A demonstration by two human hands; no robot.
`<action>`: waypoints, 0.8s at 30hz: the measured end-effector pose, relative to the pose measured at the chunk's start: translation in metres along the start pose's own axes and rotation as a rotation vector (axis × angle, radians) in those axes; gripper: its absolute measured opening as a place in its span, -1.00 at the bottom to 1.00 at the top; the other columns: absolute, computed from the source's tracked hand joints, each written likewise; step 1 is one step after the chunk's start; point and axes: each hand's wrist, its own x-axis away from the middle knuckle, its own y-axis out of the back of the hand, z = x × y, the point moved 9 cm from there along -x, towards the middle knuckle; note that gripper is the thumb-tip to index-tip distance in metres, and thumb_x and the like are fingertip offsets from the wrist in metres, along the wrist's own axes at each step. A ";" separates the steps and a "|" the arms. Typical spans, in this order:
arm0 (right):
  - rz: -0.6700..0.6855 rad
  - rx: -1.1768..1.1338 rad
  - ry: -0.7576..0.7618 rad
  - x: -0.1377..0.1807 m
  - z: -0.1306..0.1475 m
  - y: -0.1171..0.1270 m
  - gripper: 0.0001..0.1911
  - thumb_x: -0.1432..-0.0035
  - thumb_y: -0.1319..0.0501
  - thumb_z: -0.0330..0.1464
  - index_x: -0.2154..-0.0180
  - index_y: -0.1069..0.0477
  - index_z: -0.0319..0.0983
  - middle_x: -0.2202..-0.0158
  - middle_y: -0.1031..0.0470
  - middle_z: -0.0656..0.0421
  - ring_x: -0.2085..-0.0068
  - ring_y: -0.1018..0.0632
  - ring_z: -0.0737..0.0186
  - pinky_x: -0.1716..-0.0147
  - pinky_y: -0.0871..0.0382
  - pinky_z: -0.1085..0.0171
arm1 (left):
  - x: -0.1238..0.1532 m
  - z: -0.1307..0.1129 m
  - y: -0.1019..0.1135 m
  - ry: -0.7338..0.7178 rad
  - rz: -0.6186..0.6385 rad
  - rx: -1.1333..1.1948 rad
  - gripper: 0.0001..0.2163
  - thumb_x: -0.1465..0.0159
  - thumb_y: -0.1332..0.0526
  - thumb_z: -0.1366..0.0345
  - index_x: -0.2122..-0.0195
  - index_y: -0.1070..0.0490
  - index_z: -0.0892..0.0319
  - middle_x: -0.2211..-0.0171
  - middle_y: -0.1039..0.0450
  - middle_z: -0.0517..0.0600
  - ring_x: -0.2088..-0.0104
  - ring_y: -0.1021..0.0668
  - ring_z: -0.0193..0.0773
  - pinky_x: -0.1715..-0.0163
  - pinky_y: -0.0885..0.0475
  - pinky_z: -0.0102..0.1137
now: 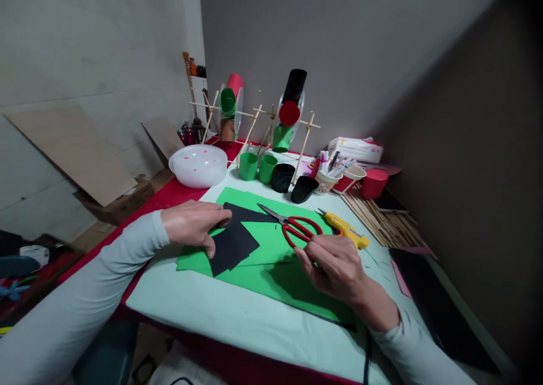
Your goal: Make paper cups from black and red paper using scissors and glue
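My left hand [193,225] rests on a piece of black paper [232,243], with the fingers bent and pressing its left edge down onto green paper sheets [271,272]. My right hand [335,263] lies at the handles of red-handled scissors [292,225], fingertips curled against the lower loop. The scissors lie flat on the green paper, their blades pointing to the far left. I cannot tell whether the right fingers grip the handle or only touch it.
A yellow glue gun [345,229] lies right of the scissors. Green and black cups [271,173], a white bowl [198,165], a stick frame holding cups [263,116], marker cups [335,173], a red cup [374,182] and bamboo sticks [382,218] stand behind.
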 end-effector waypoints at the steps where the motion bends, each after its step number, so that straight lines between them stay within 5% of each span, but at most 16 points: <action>1: 0.006 0.002 -0.003 0.000 0.000 -0.001 -0.62 -0.31 -0.19 -0.51 0.51 -0.15 -0.12 0.62 -0.14 0.33 0.61 -0.15 0.32 0.58 0.06 0.19 | -0.003 -0.002 -0.002 -0.013 -0.002 0.003 -0.69 -0.03 -0.48 0.25 0.30 -0.38 0.08 0.34 -0.46 -0.10 0.35 -0.48 -0.19 0.44 -0.22 -0.41; 17: 0.061 0.022 0.016 -0.008 0.011 -0.017 -0.59 -0.40 -0.05 -0.38 0.55 -0.27 -0.18 0.65 -0.29 0.30 0.63 -0.24 0.35 0.61 -0.02 0.25 | -0.022 0.000 -0.015 -0.238 -0.170 0.056 -0.65 -0.37 -0.17 0.17 -0.13 -0.51 0.09 0.06 -0.57 0.15 0.05 -0.62 0.01 0.04 -0.50 -0.26; 24: 0.042 -0.026 -0.025 -0.002 0.012 -0.022 -0.55 -0.37 -0.11 -0.35 0.61 -0.30 -0.20 0.69 -0.24 0.31 0.65 -0.23 0.35 0.64 0.02 0.23 | -0.014 0.006 -0.013 -0.278 -0.484 0.079 -0.72 -0.35 -0.16 0.26 0.00 -0.58 -0.11 0.11 -0.67 -0.03 0.11 -0.67 -0.08 0.10 -0.53 -0.40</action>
